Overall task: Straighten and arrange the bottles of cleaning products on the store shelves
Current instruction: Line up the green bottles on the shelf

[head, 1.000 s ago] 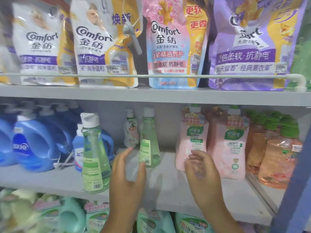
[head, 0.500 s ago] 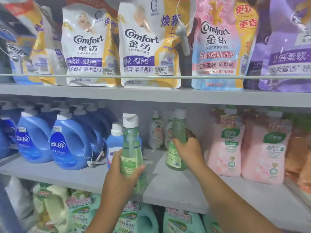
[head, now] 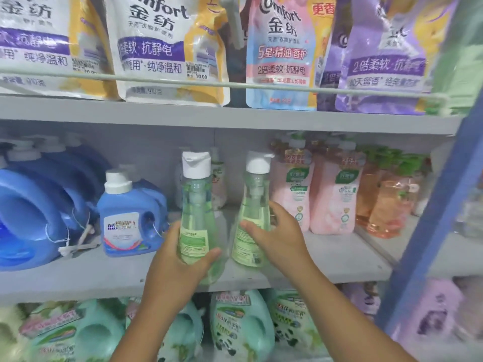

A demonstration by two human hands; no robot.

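Note:
Two tall clear green bottles with white caps stand upright side by side near the front of the middle grey shelf [head: 339, 259]. My left hand [head: 180, 267] grips the lower body of the left green bottle [head: 194, 205]. My right hand [head: 277, 231] wraps its fingers round the right green bottle [head: 254, 199] from the right side. A narrow gap separates the two bottles. Their labels face me.
A small blue detergent jug [head: 128, 218] and larger blue jugs [head: 28, 218] stand to the left. Pink bottles [head: 332, 194] and orange bottles [head: 386, 205] stand to the right. Small white bottles [head: 218, 184] sit at the back. Refill pouches [head: 162, 48] fill the upper shelf. Green jugs [head: 240, 325] are below.
My right hand has brought the right green bottle forward from the back, level with the left one. My left hand keeps its grip on the left bottle. The view has moved closer.

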